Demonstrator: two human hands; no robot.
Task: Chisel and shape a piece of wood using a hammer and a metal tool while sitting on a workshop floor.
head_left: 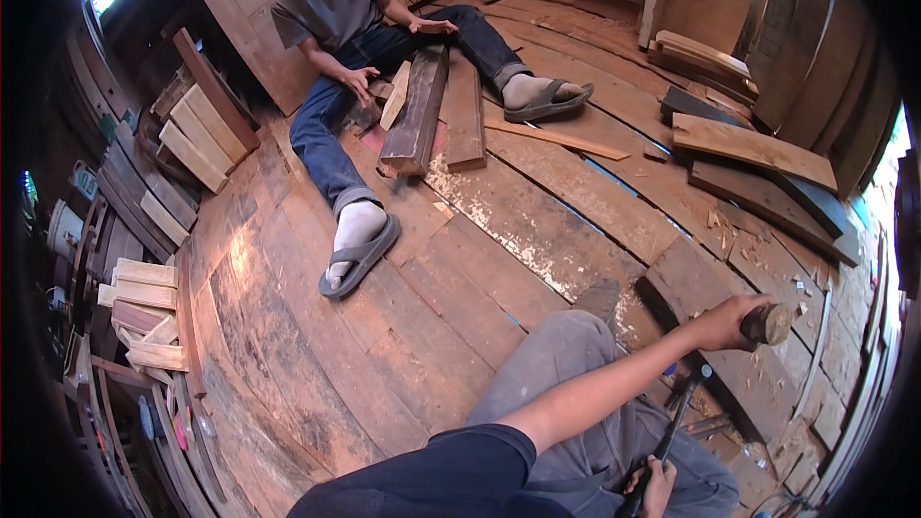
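Note:
My left arm, in a dark sleeve, reaches across to the right. At its end my left hand (721,322) is closed around a short, stubby wooden piece (770,324) with a rounded end, held above a thick plank (705,293). Near the lower edge, beside my leg, my right hand (658,487) grips a hammer (679,414) by its long black handle. The hammer's small metal end points up toward the plank. My bent knee (566,350) in grey trousers lies between the arm and the floorboards.
Opposite sits a person (336,5) with legs spread around a dark beam (419,115) and boards, both hands lowered. Loose planks (753,149) are piled at the right. Cut wood blocks (153,312) stack at the left. Shavings (518,225) and gaps mark the plank floor.

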